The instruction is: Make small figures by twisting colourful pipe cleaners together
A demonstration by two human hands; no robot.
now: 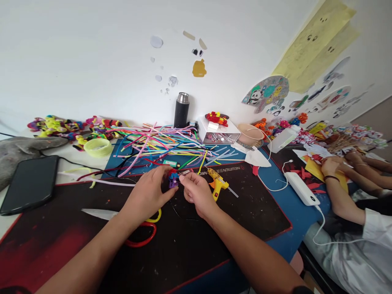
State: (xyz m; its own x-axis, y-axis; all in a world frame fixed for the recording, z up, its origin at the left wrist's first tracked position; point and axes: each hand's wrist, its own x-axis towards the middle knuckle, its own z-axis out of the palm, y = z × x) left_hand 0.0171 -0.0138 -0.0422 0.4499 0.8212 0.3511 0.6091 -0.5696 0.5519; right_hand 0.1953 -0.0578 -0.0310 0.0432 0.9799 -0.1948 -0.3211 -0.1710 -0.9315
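My left hand (150, 190) pinches a small purple, blue and red pipe-cleaner piece (173, 179) between thumb and fingers, above the dark mat. Close against its right side is my right hand (197, 190), thumb and fingertips pressed together; what lies between them is too small to make out. Partly under my left forearm lie scissors (148, 235) with a red and a yellow handle loop. A yellow glue gun (219, 183) with a clear stick rests on the mat just right of my right hand. Loose pipe cleaners (153, 143) in many colours are heaped beyond both hands.
A phone (30, 183) lies at left near a yellow-green tape roll (98, 147). At the back stand a black thermos (181, 111) and a white box (219, 134). A white power bank (301, 188) with cables sits at right, beside another person's hands (333, 167).
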